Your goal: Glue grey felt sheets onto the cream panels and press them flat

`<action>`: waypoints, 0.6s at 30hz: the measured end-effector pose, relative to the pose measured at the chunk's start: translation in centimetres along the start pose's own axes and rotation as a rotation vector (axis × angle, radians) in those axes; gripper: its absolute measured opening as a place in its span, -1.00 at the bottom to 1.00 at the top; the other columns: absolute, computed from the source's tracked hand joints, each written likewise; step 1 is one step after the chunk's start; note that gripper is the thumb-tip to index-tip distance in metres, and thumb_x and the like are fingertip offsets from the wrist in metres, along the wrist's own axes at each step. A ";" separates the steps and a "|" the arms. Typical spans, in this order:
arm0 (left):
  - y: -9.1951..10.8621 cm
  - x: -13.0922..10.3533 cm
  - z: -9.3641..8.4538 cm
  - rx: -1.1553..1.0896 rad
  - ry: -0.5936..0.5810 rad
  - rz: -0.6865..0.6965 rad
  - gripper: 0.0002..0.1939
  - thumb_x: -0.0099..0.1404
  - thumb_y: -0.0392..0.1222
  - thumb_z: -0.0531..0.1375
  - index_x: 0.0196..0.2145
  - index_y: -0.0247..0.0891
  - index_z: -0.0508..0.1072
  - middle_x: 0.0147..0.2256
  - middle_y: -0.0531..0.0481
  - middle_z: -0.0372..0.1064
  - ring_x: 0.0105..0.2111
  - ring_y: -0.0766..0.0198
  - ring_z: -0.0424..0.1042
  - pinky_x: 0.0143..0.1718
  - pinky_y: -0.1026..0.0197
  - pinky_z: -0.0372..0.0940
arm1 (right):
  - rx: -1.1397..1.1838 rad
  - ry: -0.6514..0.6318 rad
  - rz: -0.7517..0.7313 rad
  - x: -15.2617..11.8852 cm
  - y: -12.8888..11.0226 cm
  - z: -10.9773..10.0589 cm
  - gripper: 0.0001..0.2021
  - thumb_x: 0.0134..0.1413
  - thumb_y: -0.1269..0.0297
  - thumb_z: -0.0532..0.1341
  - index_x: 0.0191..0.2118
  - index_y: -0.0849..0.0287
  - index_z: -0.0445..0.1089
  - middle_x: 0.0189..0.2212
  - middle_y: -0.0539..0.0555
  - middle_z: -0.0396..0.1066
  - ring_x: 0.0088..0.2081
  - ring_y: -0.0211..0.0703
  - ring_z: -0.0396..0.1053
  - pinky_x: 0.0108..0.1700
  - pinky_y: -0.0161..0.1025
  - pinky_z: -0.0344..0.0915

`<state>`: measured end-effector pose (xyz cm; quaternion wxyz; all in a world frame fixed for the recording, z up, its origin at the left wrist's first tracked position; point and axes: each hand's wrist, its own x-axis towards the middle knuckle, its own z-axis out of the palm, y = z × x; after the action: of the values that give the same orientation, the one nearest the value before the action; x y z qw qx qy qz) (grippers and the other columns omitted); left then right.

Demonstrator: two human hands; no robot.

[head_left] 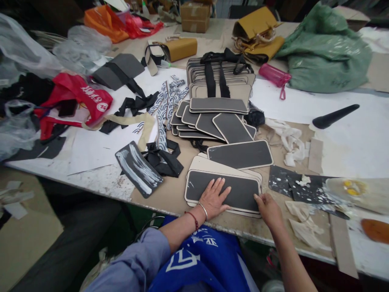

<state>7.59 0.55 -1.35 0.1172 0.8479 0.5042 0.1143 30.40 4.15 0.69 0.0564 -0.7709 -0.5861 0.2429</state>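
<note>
A dark grey panel with a pale rim [237, 188] lies on top of a small stack of beige panels [209, 165] at the table's front edge. Flat on its face rests my left hand [214, 197], fingers spread. My right hand [269, 209] pinches the panel's right end between thumb and curled fingers. Just behind, another dark panel [241, 155] overlaps the stack. Farther back is a loose pile of similar panels [209, 123], some fanned out. To the left, a dark piece smeared with white paste [138, 168] lies by itself.
Black straps [165, 160] and patterned strips [165, 105] lie left of the pile. A strapped bundle of panels [220, 77] stands behind it. Glue-spotted black sheets [304, 188], crumpled cloth [290, 140] and a black tool [334, 117] are at right. A green sack [328, 56] sits farther back.
</note>
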 end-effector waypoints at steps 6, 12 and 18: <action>-0.4 -0.4 -0.7 -0.035 -0.014 0.003 -0.27 0.17 0.21 0.00 0.18 -0.28 0.01 0.22 -0.32 -0.19 0.22 0.00 -0.23 0.18 -0.04 -0.17 | -0.015 0.022 0.020 -0.2 0.0 0.1 -0.76 -0.05 0.08 0.03 -0.57 0.09 0.06 -0.65 -0.04 0.18 -0.57 -0.19 0.15 -0.49 -0.29 -0.01; -3.2 -3.8 -2.4 0.007 -0.060 -0.009 -0.37 0.21 0.00 0.08 0.15 -0.36 0.05 0.19 -0.32 -0.09 0.21 0.06 -0.16 0.17 -0.01 -0.07 | 0.005 0.033 0.026 -0.7 -0.4 0.0 -0.78 -0.01 0.13 0.04 -0.55 0.10 0.06 -0.63 -0.05 0.16 -0.54 -0.20 0.12 -0.46 -0.29 -0.03; -3.7 -5.0 -2.1 0.046 -0.087 0.067 -0.36 0.12 -0.11 0.21 0.12 -0.26 0.10 0.19 -0.35 -0.10 0.21 -0.03 -0.18 0.14 -0.09 -0.02 | 0.028 0.036 0.040 -0.8 -0.6 0.1 -0.77 -0.01 0.12 0.05 -0.54 0.10 0.05 -0.62 -0.05 0.14 -0.54 -0.20 0.11 -0.45 -0.30 -0.04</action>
<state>1.48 -1.97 -0.87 0.1157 0.8709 0.4726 0.0697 29.71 3.58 1.06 0.0729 -0.7859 -0.5660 0.2382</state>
